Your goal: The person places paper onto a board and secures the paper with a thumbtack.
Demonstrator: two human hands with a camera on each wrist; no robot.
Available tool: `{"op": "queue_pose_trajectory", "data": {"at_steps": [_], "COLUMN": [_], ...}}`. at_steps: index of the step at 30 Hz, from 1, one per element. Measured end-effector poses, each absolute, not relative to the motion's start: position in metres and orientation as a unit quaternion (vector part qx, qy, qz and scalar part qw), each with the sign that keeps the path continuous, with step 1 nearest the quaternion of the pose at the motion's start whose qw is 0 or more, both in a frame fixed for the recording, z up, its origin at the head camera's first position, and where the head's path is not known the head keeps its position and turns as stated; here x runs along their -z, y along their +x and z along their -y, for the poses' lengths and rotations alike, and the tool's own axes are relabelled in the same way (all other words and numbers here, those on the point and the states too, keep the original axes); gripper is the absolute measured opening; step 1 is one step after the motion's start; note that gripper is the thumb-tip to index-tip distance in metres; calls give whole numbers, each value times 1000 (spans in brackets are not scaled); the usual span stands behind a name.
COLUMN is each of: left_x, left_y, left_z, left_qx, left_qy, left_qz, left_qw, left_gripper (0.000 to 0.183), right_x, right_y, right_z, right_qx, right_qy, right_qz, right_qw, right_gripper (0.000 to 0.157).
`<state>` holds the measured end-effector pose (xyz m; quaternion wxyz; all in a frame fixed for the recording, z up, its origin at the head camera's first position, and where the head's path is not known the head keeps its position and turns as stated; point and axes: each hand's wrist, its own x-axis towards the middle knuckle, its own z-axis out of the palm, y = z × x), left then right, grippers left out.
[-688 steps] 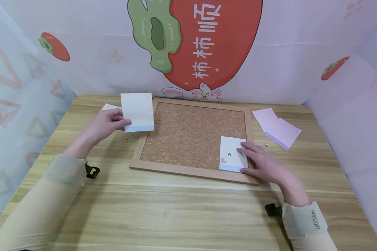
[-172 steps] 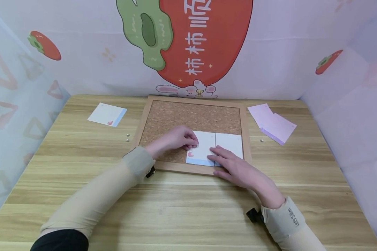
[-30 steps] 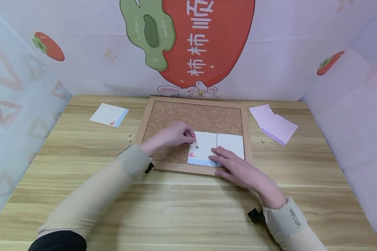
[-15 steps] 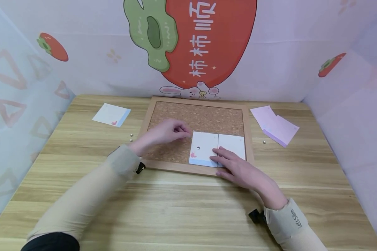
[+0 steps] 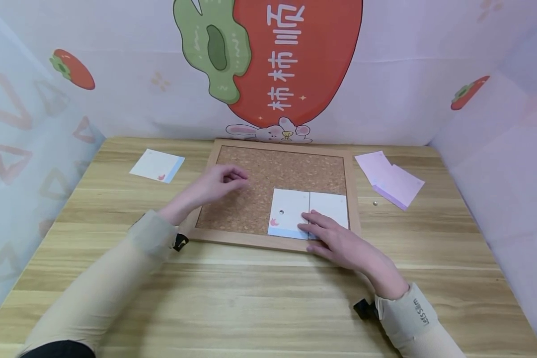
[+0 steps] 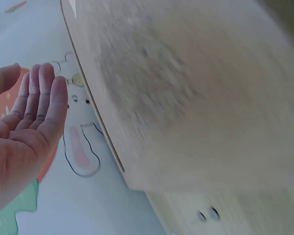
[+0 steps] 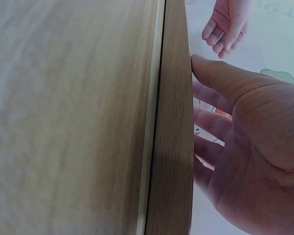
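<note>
My left hand [image 5: 219, 184] hovers above the left part of the corkboard [image 5: 286, 169], fingers loosely bent. Its palm and fingers [image 6: 32, 107] hold nothing in the left wrist view. Two white note cards with blue lower strips lie side by side in the board's front right corner. A small silver thumbtack [image 5: 281, 212] sits in the left card [image 5: 290, 201]. My right hand [image 5: 340, 241] rests with extended fingertips across the seam and on the right card [image 5: 331, 204], covering part of it. Its thumb lies at the board's wooden front rim [image 7: 174, 122].
Another white card [image 5: 158, 165] lies on the table left of the board. Two overlapping pink cards [image 5: 391, 179] and one tack [image 5: 375, 203] are at the right. Two tacks [image 6: 208, 214] show on the table in the left wrist view. A printed cloth [image 5: 407, 74] hangs behind.
Earlier my left hand held a card at the left; that second card then lay on the board, with a tack in it. My left hand has since drawn away leftward; the right stays put.
</note>
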<state>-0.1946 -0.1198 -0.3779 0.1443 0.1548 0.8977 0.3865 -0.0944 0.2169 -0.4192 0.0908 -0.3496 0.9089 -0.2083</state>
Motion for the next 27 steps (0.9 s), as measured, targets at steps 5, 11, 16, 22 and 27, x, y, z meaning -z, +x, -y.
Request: {"op": "queue_pose_trajectory", "data": {"at_steps": [5,11,16,22,27], "left_x": [378,381,387,389,392], "left_y": [-195,-193,-196,-198,-202], "left_z": [138,158,173,198,224], "left_qx": [-407,-403,-404,-383,-363], "left_qy": [134,133,132,103,82], "left_qz": [-893,-898,-901,-916,-928], "left_qw": [141,116,93,59,24], "left_gripper": [32,37,43,53,56], "right_x": [420,422,422,421,421], "right_y": [-95,-95,-94,-94,-94], "right_z": [-217,-217,-216,-216,-216], "right_qx": [208,208,211,211,209], "right_qy": [-352,-359,-360,-360,-357], "right_qz": [-908,-907,-906,-906,-907], "right_qw": [88,75,68,70,77], "right_gripper": [53,52,52,52,52]}}
